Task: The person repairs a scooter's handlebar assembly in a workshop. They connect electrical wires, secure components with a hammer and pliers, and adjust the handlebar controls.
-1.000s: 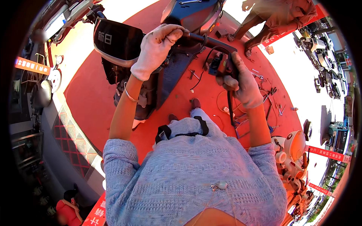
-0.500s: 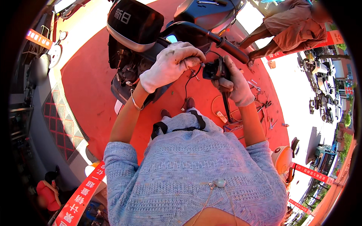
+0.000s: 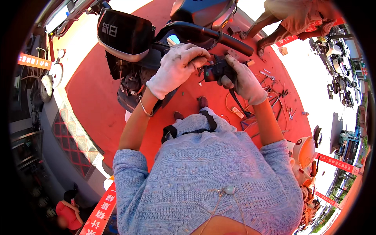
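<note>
In a stained white glove, my right hand (image 3: 246, 82) is closed round a black brake lever (image 3: 217, 72) with a chunky mount. Its long blade hangs down below my fingers. My left hand (image 3: 180, 66), gloved as well, has its fingertips pinched together right beside the mount. Something tiny shows at those fingertips, too small to name. Just beyond both hands runs the black handlebar (image 3: 235, 44) of an electric scooter, its grip end pointing right. The scooter's dark front panel (image 3: 124, 33) stands to the left, with wiring exposed beneath it.
Wrenches and other hand tools (image 3: 274, 94) lie scattered on the red mat (image 3: 94, 105) at right. A second scooter (image 3: 201, 13) stands at the far side. Another person's legs (image 3: 270, 29) are at far right. Red ribbon barriers (image 3: 100, 211) edge the area.
The view has shifted, so the scooter sits further left. My right hand has tilted the brake lever and brought it nearer my left fingertips. The dangling cable no longer shows clearly.
</note>
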The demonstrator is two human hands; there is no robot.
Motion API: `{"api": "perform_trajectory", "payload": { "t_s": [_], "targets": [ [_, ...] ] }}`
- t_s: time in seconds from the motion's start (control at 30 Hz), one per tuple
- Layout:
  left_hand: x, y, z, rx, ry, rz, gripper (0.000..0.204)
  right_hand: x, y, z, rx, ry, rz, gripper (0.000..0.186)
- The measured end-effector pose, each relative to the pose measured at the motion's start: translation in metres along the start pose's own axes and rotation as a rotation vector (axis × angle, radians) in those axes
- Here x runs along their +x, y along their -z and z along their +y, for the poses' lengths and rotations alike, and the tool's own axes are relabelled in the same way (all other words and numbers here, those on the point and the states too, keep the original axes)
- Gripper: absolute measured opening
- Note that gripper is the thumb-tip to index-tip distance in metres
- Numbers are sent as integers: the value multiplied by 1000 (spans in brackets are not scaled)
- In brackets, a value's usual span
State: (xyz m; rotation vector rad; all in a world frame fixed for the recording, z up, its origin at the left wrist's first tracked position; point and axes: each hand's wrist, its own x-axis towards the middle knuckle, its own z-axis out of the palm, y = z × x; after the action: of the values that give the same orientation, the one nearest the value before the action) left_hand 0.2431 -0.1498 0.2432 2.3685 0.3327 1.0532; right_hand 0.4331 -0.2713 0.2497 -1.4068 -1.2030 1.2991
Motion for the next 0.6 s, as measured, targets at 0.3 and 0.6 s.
{"api": "perform_trajectory", "payload": {
  "t_s": [0.3,0.6],
  "targets": [
    [3,-2,-8,51,12,-63,15,12,6,-21,296,-213,-159,39],
    [2,6,-10,12,-4,-161,15,31,18,-34,-157,-234,-323,53]
  ]
}}
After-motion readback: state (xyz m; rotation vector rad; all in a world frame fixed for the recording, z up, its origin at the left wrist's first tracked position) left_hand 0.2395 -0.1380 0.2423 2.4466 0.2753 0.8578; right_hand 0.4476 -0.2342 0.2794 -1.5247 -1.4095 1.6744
